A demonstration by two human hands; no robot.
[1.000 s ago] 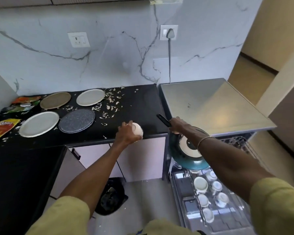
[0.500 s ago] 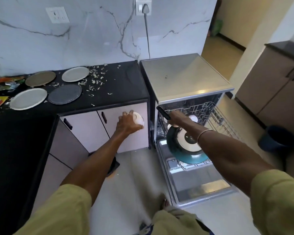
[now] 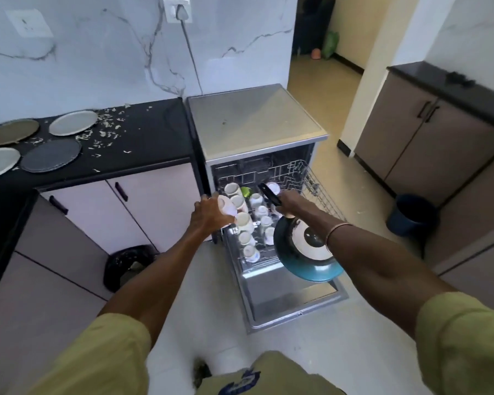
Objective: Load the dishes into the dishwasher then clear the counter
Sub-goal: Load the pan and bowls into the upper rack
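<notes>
Both hands now reach over the dishwasher's rack [image 3: 314, 183], the left hand [image 3: 208, 216] gripping a white cup [image 3: 226, 206], the right hand [image 3: 293, 202] clutching the pan [image 3: 305, 252] by its handle; seat the cup mouth-down in a free slot.

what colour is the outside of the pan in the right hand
Teal blue on the pan, with a pale round base; its handle is black. Head view shows it.
</notes>
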